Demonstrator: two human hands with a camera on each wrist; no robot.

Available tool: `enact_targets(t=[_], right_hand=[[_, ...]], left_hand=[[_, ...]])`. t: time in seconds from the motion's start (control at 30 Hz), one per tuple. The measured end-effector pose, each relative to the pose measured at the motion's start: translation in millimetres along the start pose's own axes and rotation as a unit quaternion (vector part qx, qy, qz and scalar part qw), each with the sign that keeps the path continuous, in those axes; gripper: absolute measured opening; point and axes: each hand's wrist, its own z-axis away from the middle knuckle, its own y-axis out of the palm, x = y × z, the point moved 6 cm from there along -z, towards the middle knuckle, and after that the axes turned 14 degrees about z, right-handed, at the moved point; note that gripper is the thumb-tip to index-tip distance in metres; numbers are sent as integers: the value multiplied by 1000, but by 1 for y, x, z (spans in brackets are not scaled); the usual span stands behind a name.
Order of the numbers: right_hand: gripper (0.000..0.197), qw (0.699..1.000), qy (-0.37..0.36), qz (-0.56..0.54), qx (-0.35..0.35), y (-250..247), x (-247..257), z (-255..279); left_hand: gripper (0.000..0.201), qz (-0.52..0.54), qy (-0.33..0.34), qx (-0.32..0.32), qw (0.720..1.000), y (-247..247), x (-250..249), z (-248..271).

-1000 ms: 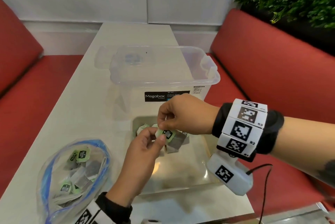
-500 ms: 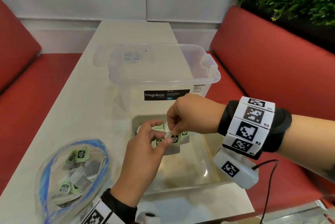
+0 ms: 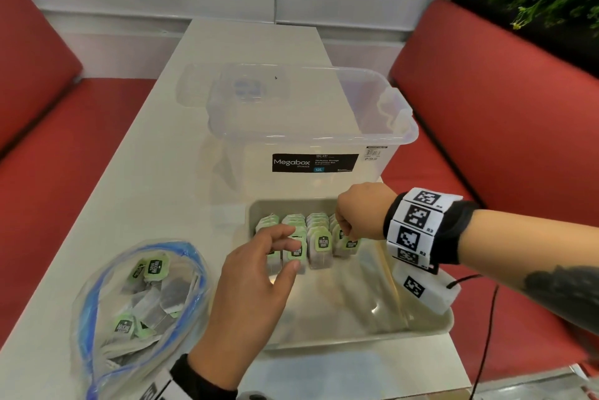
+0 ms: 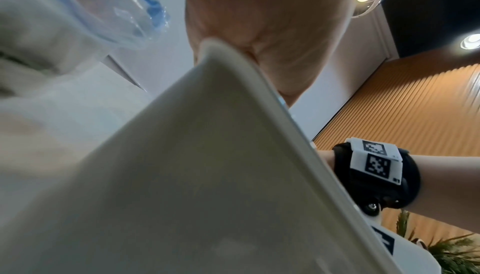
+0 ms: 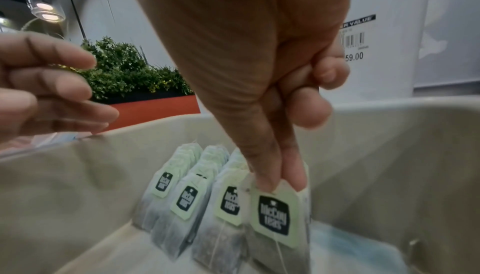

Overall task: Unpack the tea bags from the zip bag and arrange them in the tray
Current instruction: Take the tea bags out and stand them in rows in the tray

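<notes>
A beige tray (image 3: pixel 359 336) lies near the table's front edge, with rows of green-tagged tea bags (image 3: pixel 319 242) standing at its far end. My right hand (image 3: pixel 344 232) reaches down from the right. In the right wrist view its thumb and forefinger (image 5: pixel 265 175) pinch the top of a tea bag (image 5: pixel 275 218) at the front of the rightmost row. My left hand (image 3: pixel 285 247) hovers over the left rows with relaxed fingers (image 5: pixel 64 85) and holds nothing. The clear zip bag (image 3: pixel 139 299) with a blue seal lies left of the tray, several tea bags inside.
A clear Megabox storage box (image 3: pixel 311 127) stands right behind the tray, with its lid lying beyond it. Red bench seats (image 3: pixel 486 114) flank the white table (image 3: pixel 136 192). The left wrist view shows mostly the tray's outer wall (image 4: pixel 207 175).
Both hands held a tea bag above the tray before. Now my left hand has let go and drawn back, and my right hand has lowered the bag into the rightmost row.
</notes>
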Motion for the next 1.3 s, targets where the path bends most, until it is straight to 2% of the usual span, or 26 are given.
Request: enact_targets(t=[0.17, 0.43, 0.6, 0.67, 0.73, 0.83, 0.93, 1.0, 1.07, 1.13, 1.2, 1.23, 1.3], right_hand=[[20, 999, 3, 29, 20, 6, 6, -8], [18, 999, 18, 50, 10, 7, 6, -11], [16, 998, 30, 48, -3, 5, 2, -9], [16, 998, 38, 42, -15, -1, -2, -5], [17, 998, 45, 28, -45, -15, -4, 3], [11, 991, 37, -28, -122, -49, 7, 22], [7, 973, -21, -142, -180, -87, 44, 39], [7, 950, -80, -220, -207, -106, 85, 44], [14, 936, -135, -248, -211, -116, 133, 39], [22, 940, -184, -220, -185, -113, 185, 19], [26, 959, -215, -139, -119, -101, 232, 0], [28, 966, -218, -106, -84, -95, 246, -7], [30, 970, -213, -79, -86, -96, 255, -11]], left_hand=[[43, 7, -3, -8, 1000, -3, -1, 0], [39, 24, -22, -14, 999, -7, 1, 2], [40, 34, -11, -32, 999, -18, -5, 6], [38, 8, 8, -56, 998, -35, -7, 12], [41, -43, 35, -108, 993, -62, -7, 20], [41, -169, 18, -194, 966, -110, 5, 38], [34, -292, -76, -191, 934, -141, 34, 59], [38, -300, -147, -161, 929, -149, 54, 72], [49, -263, -182, -137, 938, -149, 64, 80], [59, -232, -178, -134, 947, -146, 66, 82], [68, -227, -163, -137, 950, -143, 66, 82], [72, -229, -157, -137, 951, -141, 65, 82], [73, -225, -151, -143, 952, -141, 64, 83]])
